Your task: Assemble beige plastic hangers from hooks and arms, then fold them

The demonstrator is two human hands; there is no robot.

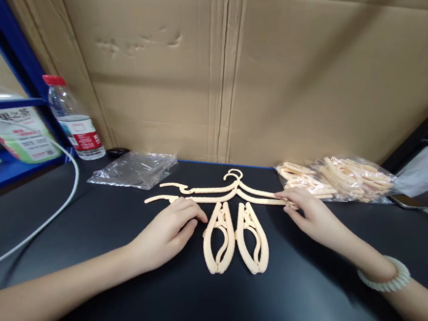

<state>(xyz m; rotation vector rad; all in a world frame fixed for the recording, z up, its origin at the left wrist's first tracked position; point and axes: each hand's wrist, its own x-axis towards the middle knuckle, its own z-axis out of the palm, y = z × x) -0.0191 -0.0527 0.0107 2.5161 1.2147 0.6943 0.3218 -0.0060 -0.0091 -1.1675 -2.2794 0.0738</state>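
Two unfolded cream plastic folding hangers lie one behind the other, a rear hanger (255,189) and a front hanger (209,199), with their hooks close together. My right hand (313,218) has its fingers and thumb around their right ends and covers the tips. My left hand (173,230) rests on the table, loosely bent, just below the left arm of the front hanger, with nothing visible in it. Beside its fingertips lies a folded hanger (208,242). Another folded hanger (262,243) lies to the right of that one.
Bagged folded hangers (347,178) sit at the back right, near a phone (406,201). A crumpled clear plastic bag (136,168) and a red-capped bottle (75,124) stand at the back left. A white cable (66,200) loops across the left side. Cardboard (304,78) walls the back.
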